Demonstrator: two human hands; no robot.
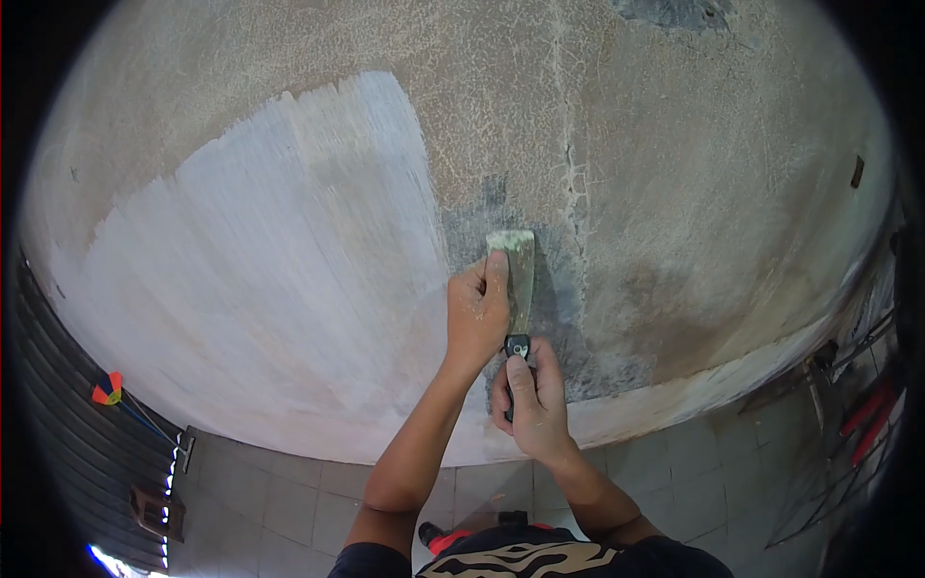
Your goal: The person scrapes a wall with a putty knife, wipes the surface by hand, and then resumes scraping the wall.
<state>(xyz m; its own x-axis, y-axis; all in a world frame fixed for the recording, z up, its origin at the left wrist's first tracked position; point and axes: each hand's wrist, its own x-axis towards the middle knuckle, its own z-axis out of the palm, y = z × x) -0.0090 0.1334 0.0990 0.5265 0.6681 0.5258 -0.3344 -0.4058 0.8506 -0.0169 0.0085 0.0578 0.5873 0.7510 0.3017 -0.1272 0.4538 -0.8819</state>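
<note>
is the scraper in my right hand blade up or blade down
Blade up: the scraper has its smeared tip above and its black handle below, in your right hand.

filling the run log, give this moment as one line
right hand: holds scraper by handle; left hand: thumb on blade; blade edge: pale residue; surface: white patch left of scraper

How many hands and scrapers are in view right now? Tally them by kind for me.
Hands: 2 (left hand, right hand)
Scraper: 1
Total: 3
</note>
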